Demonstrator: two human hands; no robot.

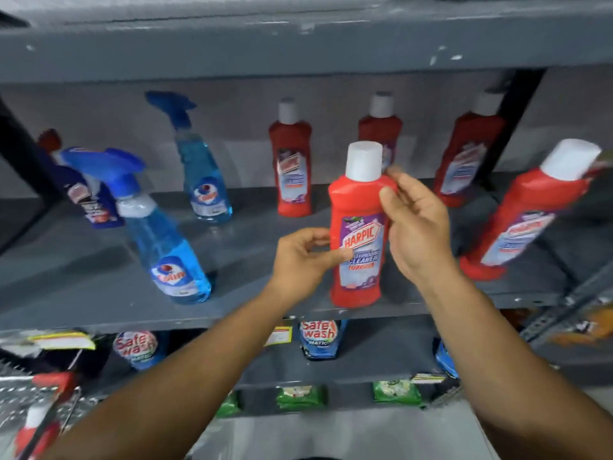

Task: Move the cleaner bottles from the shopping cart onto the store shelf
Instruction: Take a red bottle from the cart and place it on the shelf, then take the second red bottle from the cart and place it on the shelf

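A red Harpic cleaner bottle [356, 210] with a white cap stands upright near the front edge of the grey shelf [83, 287]. My left hand [300, 260] grips its lower left side, fingertips on the label. My right hand [416, 227] holds its right shoulder, thumb in front and fingers behind. At the bottom left is the wire shopping cart [36, 393], with another red, white-capped bottle [31, 429] lying in it, blurred.
Three red bottles [292, 161] line the back of the shelf, and a fourth [517, 220] stands front right. Two blue spray bottles [166, 240] and a dark blue bottle [89, 200] stand on the left. Safewash pouches [318, 336] and green packets fill the lower shelves.
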